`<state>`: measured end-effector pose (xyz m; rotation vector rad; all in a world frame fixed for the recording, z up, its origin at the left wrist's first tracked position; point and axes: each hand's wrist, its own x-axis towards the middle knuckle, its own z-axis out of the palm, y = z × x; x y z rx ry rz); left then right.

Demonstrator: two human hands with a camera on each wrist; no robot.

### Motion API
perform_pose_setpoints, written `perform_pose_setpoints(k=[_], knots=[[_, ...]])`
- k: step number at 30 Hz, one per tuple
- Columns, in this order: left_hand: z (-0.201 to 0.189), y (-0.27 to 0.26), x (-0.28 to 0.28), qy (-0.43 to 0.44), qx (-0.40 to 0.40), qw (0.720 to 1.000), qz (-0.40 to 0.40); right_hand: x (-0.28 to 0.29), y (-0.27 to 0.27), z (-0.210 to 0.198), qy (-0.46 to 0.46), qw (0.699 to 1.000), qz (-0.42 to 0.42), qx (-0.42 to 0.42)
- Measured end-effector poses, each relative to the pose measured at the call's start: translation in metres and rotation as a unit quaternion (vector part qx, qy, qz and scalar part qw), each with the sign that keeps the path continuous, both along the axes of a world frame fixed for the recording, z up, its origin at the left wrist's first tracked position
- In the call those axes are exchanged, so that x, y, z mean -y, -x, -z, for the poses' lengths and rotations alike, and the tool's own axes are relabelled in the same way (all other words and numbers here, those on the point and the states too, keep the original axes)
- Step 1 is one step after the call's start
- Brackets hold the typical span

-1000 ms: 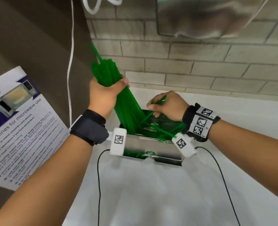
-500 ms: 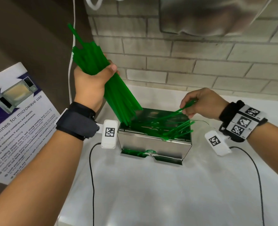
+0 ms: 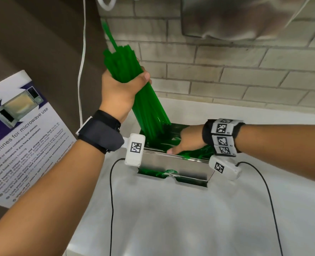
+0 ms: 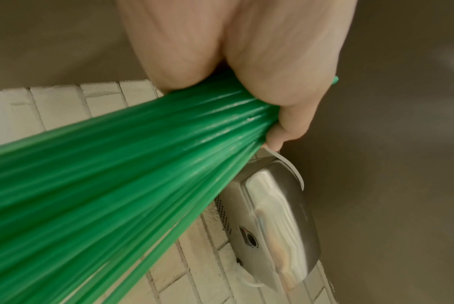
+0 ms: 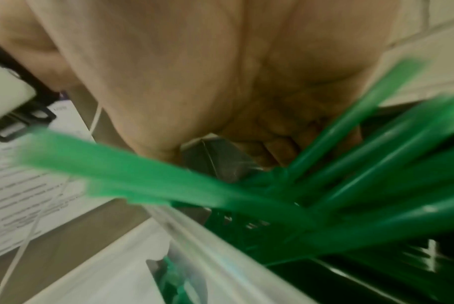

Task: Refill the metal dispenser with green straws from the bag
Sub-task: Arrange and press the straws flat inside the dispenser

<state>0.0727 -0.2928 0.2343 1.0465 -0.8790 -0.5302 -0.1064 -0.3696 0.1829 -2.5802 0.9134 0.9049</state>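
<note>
Straws (image 4: 132, 174) gripped by left hand (image 4: 246, 61); head view shows dispenser (image 3: 171, 163).

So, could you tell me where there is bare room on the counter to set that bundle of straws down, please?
The white counter lies bare in front of the shiny metal dispenser, between the two black wrist cables, and also behind it toward the brick wall. The dispenser's open top is crowded: the left hand's green straw bundle and the right hand fill it.

Glossy plastic straws (image 3: 149, 108); polished metal dispenser (image 3: 171, 164).
</note>
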Motion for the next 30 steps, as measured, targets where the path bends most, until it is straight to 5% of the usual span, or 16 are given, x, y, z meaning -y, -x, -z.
perform_pose_setpoints(k=[7, 13, 25, 30], knots=[[0.011, -0.009, -0.008, -0.009, 0.009, 1.000, 0.000, 0.017, -0.004, 0.018, 0.044, 0.995, -0.016, -0.086], [0.019, 0.001, -0.004, -0.047, 0.019, 0.999, 0.004, 0.019, -0.005, 0.004, 0.036, 0.996, -0.007, -0.084], [0.053, 0.015, -0.007, -0.165, 0.132, 0.974, 0.081, 0.017, 0.003, -0.006, 0.178, 0.971, -0.130, -0.096], [0.058, 0.008, -0.014, -0.161, 0.100, 0.980, 0.063, 0.020, 0.008, -0.008, 0.175, 0.969, -0.138, -0.110]])
